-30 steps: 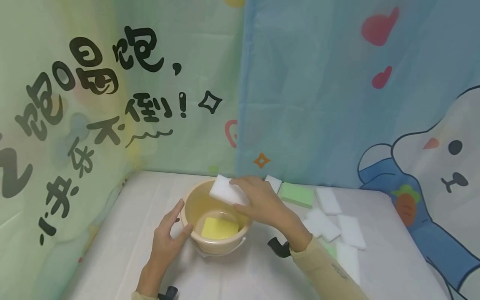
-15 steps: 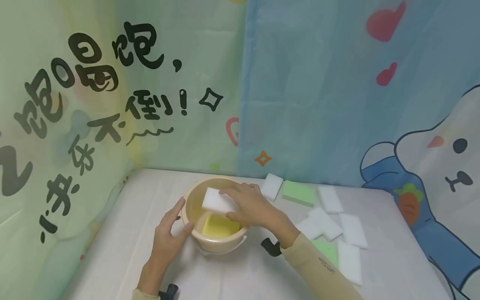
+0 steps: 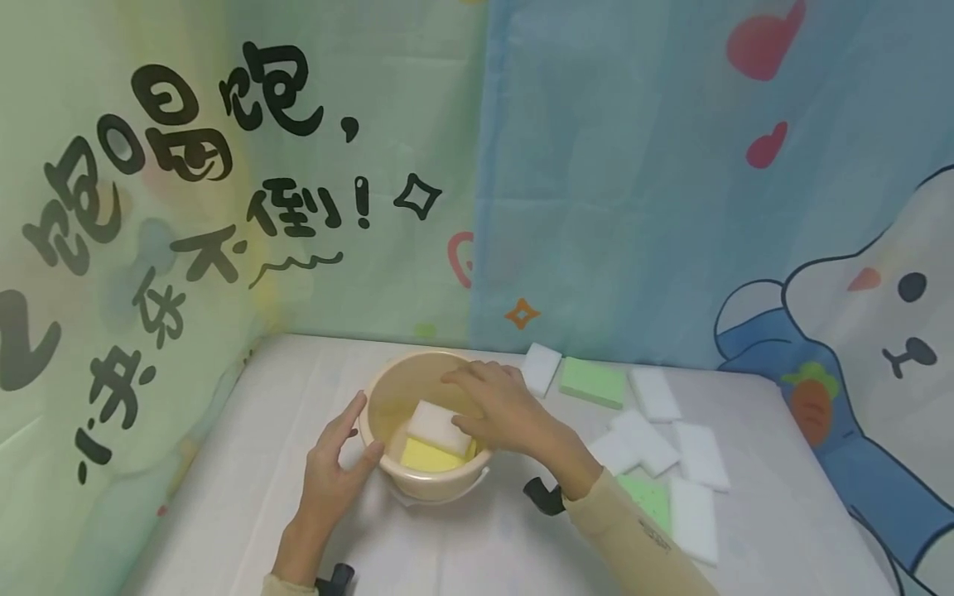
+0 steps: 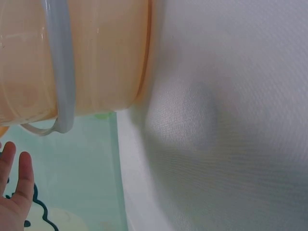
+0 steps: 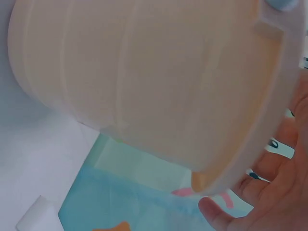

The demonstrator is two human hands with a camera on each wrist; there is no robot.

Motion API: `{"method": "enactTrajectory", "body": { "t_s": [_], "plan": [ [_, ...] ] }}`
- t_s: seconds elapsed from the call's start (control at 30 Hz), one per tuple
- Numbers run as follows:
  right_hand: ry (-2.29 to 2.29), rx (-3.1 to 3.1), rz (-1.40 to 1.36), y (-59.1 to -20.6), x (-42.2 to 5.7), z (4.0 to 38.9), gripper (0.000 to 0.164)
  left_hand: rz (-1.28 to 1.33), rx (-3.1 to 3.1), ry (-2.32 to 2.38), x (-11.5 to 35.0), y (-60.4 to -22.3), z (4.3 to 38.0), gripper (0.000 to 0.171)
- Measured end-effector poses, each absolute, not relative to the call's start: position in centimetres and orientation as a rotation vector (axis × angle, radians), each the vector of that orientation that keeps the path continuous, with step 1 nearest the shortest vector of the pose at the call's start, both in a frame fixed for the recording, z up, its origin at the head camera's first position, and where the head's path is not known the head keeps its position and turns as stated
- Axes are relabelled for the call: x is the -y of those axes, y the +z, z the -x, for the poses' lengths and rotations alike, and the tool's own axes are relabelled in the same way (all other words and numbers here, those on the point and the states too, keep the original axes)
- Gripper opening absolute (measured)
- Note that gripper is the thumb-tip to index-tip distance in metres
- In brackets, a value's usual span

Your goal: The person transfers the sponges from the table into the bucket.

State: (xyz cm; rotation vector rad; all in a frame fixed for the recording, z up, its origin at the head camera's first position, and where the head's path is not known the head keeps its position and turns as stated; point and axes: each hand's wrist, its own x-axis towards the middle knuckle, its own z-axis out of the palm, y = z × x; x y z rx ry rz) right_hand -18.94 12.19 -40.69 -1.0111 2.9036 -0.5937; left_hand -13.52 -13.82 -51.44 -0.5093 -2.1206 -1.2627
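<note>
A cream plastic bucket (image 3: 428,490) with a pale handle (image 4: 62,72) stands on the table. Inside it a white sponge block (image 3: 438,425) lies tilted over a yellow sponge block (image 3: 432,457), partly covering it. My right hand (image 3: 503,406) is over the bucket's right rim, fingers spread and nothing gripped, thumb tip right by the white sponge's edge. On the bucket's left side, my left hand (image 3: 334,463) touches the rim with extended fingers and thumb apart. The right wrist view has the right hand (image 5: 279,183) beyond the rim, its fingertips partly hidden.
To the right, several white sponge blocks (image 3: 701,457) lie scattered, with a green one (image 3: 592,382) at the back and another green one (image 3: 647,499) nearer. A printed fabric backdrop (image 3: 611,207) borders the white tabletop (image 3: 298,372) behind and at the left.
My right hand has lowered the white sponge into the bucket and let it go on top of the yellow one. The left hand has stayed at the rim.
</note>
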Motion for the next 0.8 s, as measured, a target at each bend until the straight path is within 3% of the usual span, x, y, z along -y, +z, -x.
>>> {"method": "enactTrajectory", "body": {
  "t_s": [0.37, 0.8],
  "plan": [
    [-0.769, -3.040, 1.063, -39.9, -15.8, 17.3, 0.036, 0.473, 2.150, -1.269, 13.7, -51.4, 13.4, 0.067],
    [-0.697, -3.267, 0.769, -41.4, -22.4, 13.7, 0.038, 0.484, 2.131, -1.257, 13.6, -51.4, 13.4, 0.064]
  ]
}}
